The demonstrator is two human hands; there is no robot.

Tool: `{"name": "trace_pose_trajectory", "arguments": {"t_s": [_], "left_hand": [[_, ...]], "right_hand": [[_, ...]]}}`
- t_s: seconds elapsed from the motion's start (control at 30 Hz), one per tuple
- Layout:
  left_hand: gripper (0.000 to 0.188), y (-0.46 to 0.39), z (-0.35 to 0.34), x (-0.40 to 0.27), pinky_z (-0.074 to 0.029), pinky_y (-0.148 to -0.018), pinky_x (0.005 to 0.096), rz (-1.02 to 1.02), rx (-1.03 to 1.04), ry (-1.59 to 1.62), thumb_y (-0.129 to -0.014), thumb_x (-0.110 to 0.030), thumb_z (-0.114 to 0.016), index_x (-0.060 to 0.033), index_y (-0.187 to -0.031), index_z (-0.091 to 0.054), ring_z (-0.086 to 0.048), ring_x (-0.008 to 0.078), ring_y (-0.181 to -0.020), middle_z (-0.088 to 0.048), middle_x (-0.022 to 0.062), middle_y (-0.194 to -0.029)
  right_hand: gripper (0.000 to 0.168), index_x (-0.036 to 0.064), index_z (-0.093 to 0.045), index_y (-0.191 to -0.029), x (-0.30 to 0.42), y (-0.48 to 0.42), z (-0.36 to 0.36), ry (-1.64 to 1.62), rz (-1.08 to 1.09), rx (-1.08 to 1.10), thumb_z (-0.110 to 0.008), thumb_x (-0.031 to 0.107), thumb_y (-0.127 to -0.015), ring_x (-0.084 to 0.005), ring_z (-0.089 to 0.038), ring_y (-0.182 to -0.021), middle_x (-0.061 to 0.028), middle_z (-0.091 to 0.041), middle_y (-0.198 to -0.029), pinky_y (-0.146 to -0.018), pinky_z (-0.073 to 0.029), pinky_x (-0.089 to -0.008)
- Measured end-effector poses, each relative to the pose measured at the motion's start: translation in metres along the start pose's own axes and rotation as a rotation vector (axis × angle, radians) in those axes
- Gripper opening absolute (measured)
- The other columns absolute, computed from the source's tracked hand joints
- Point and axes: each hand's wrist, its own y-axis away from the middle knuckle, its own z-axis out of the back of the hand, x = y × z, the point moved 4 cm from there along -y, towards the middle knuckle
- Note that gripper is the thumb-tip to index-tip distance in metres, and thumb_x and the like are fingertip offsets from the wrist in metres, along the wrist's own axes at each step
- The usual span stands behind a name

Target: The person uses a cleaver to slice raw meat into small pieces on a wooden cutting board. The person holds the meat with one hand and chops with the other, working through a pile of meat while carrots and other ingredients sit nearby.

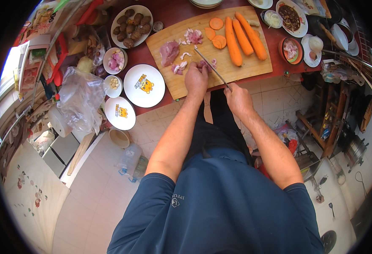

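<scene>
My right hand grips the handle of a kitchen knife. Its blade points up and to the left across the wooden cutting board. My left hand, fingers curled, holds a small piece of raw meat beside the blade. Farther left on the board lies a larger chunk of pink raw meat. Cut meat pieces are near the board's far side, with whitish scraps between. Peeled whole carrots lie to the right, next to several flat carrot slices.
Left of the board are a plate of brown round tubers, a bowl of shallots, a bowl of garlic cloves and a cartoon-printed plate. A plate of dark sauce and a bowl of meat stand right.
</scene>
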Motion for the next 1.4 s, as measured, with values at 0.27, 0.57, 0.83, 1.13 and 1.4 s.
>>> {"name": "trace_pose_trajectory", "arguments": {"t_s": [0.27, 0.57, 0.83, 1.13, 1.4], "left_hand": [[0.021, -0.004, -0.002, 0.0, -0.056, -0.073, 0.0464, 0.057, 0.017, -0.085, -0.098, -0.023, -0.07, -0.0047, -0.103, -0.064, -0.074, 0.0342, -0.081, -0.076, 0.0123, -0.083], [0.021, -0.005, -0.002, -0.01, -0.056, -0.075, 0.0471, -0.002, -0.013, -0.036, -0.1, -0.021, -0.066, -0.0039, -0.111, -0.061, -0.074, 0.0351, -0.085, -0.076, 0.0148, -0.09], [0.018, -0.007, -0.002, -0.01, -0.055, -0.075, 0.0473, 0.008, 0.0, -0.131, -0.098, -0.019, -0.066, -0.0053, -0.109, -0.063, -0.073, 0.0356, -0.087, -0.075, 0.0136, -0.089], [0.018, -0.011, -0.007, -0.007, -0.055, -0.071, 0.0447, -0.014, -0.038, -0.142, -0.1, -0.022, -0.067, -0.0047, -0.105, -0.062, -0.073, 0.0318, -0.079, -0.075, 0.0114, -0.083], [0.015, -0.014, -0.012, 0.003, -0.055, -0.072, 0.0436, 0.005, 0.016, -0.151, -0.097, -0.018, -0.067, -0.0056, -0.105, -0.062, -0.074, 0.0307, -0.078, -0.076, 0.0117, -0.082]], "right_hand": [[0.02, 0.005, -0.071, -0.109, -0.001, -0.001, -0.003, 0.014, 0.022, -0.018, -0.064, 0.021, -0.101, -0.0467, -0.072, -0.087, -0.0257, -0.073, -0.086, -0.078, -0.057, -0.0569], [0.018, 0.005, -0.069, -0.109, 0.0, 0.0, -0.002, 0.049, -0.012, 0.017, -0.064, 0.02, -0.101, -0.0467, -0.072, -0.088, -0.0259, -0.073, -0.086, -0.079, -0.057, -0.0573], [0.016, 0.003, -0.067, -0.106, -0.01, 0.019, -0.006, -0.012, -0.043, 0.04, -0.064, 0.018, -0.101, -0.049, -0.07, -0.089, -0.028, -0.072, -0.088, -0.078, -0.055, -0.0582], [0.016, 0.002, -0.066, -0.105, 0.002, -0.003, -0.002, -0.012, -0.002, 0.05, -0.062, 0.017, -0.101, -0.0502, -0.069, -0.091, -0.0288, -0.071, -0.088, -0.08, -0.054, -0.0594], [0.018, -0.002, -0.066, -0.102, -0.009, 0.013, 0.012, 0.01, -0.007, 0.112, -0.062, 0.016, -0.1, -0.0512, -0.068, -0.092, -0.0296, -0.071, -0.088, -0.08, -0.054, -0.0595]]}}
